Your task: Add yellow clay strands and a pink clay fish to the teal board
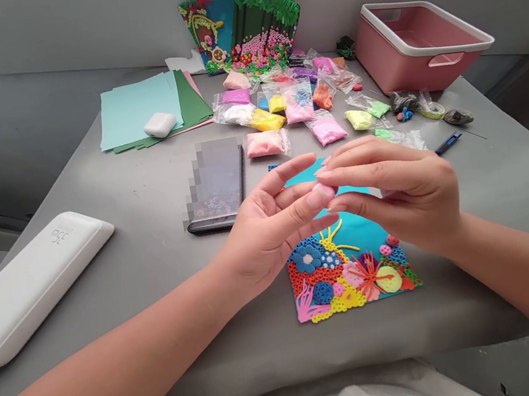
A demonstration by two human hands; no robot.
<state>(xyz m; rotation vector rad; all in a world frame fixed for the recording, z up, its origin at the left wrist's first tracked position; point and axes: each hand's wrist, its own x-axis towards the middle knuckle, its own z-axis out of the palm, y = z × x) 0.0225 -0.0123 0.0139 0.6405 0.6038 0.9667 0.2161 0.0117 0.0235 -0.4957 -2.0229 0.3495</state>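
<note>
Both hands meet above a blue board (pixel 357 301) decorated with colourful clay shapes along its lower half. A small pale pink lump (pixel 327 191), which looks like clay, sits between the fingertips. My left hand (pixel 278 219) pinches it near the thumb tip, its other fingers spread out behind. From the right, my right hand (pixel 394 186) touches the same lump with thumb and fingertips. The hands hide part of the board's upper half.
A phone (pixel 216 182) lies left of the hands, a long white device (pixel 39 290) farther left. Bags of coloured clay (pixel 298 104), paper sheets (pixel 138 111), a white case (pixel 159 125), two decorated boards (pixel 265 22), a pink basket (pixel 423 56) and a blue tool (pixel 449 143) lie beyond.
</note>
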